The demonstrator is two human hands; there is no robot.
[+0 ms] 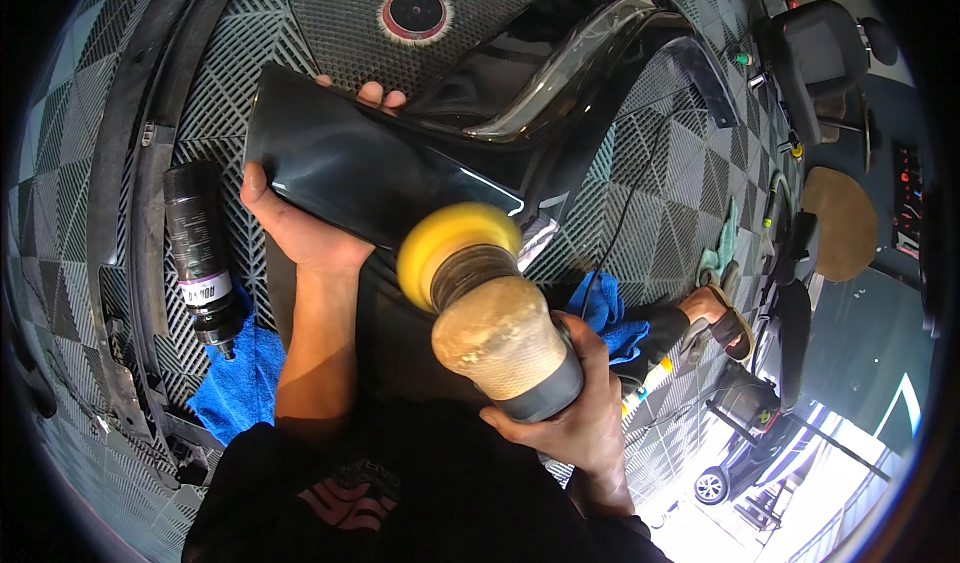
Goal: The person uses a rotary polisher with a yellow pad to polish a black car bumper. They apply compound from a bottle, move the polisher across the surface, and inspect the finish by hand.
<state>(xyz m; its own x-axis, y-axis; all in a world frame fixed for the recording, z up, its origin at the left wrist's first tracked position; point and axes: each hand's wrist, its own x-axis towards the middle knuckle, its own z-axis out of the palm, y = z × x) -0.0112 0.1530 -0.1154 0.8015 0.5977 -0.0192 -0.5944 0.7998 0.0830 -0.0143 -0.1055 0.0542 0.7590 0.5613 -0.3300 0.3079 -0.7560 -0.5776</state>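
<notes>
A glossy black car body panel (pixel 340 163) lies across the space before me, with a curved, light-edged strip along its far right part. My left hand (pixel 315 228) grips the panel's left end, thumb on the near side and fingertips showing over the far edge. My right hand (pixel 590 413) is wrapped round the dark end of a polisher (pixel 500 338) with a worn tan body. Its yellow foam pad (pixel 455 238) is at the panel's near edge, tilted and blurred at the rim; whether it touches the surface I cannot tell.
A black bottle (pixel 200 233) lies at the left by a blue cloth (pixel 245 378) and long black trim pieces (pixel 150 153). Beyond the panel sits a round bristled pad (pixel 416 15). Another blue cloth (pixel 612 313), a person's sandalled foot (pixel 728 323) and a chair (pixel 815 58) are right.
</notes>
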